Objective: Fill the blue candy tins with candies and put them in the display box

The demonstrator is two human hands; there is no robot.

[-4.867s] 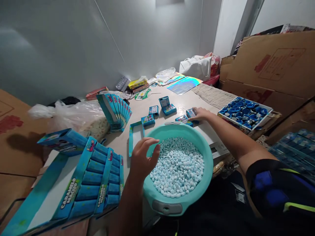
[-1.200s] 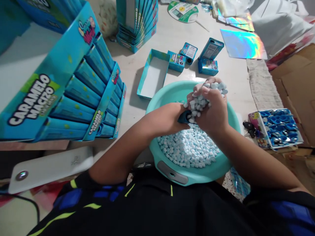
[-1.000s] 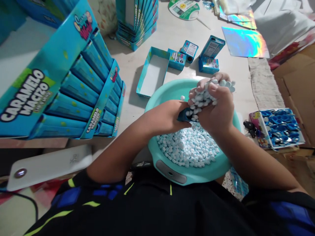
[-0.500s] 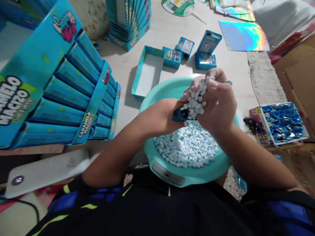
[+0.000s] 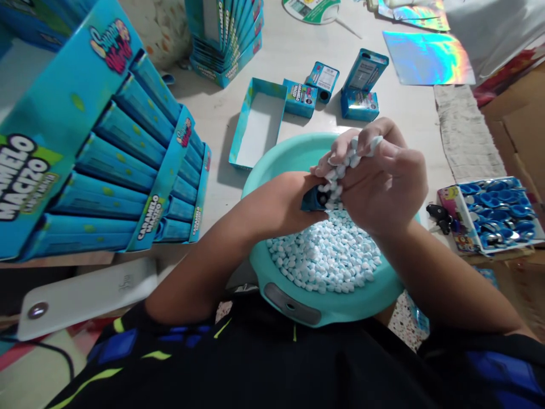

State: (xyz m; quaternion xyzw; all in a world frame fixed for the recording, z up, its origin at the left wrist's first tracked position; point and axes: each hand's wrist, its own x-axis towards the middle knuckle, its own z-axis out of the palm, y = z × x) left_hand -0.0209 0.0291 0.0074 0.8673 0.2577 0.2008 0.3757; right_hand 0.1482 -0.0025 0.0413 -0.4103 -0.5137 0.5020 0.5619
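Note:
My left hand (image 5: pixel 293 201) is wrapped round a small blue candy box (image 5: pixel 313 200), tilted with its dark round opening towards my right hand. My right hand (image 5: pixel 378 176) is cupped beside that opening and holds a handful of pale candies (image 5: pixel 351 156). Some of them lie between the palm and the mouth of the box. Below both hands, a heap of pale blue and white candies (image 5: pixel 323 255) fills the front of a turquoise basin (image 5: pixel 272 165). The fingertips of my left hand are partly hidden behind the box and the candies.
Large blue display boxes (image 5: pixel 110 136) stand at left. Behind the basin are an empty tray (image 5: pixel 259 128) and several small boxes (image 5: pixel 360 105). At right sits a carton of blue shiny pieces (image 5: pixel 496 216). A white device (image 5: pixel 89 295) lies lower left.
My right hand has tipped and shifted slightly right, and fewer candies are left in it. The candies have run down to the box opening. My left hand has barely moved.

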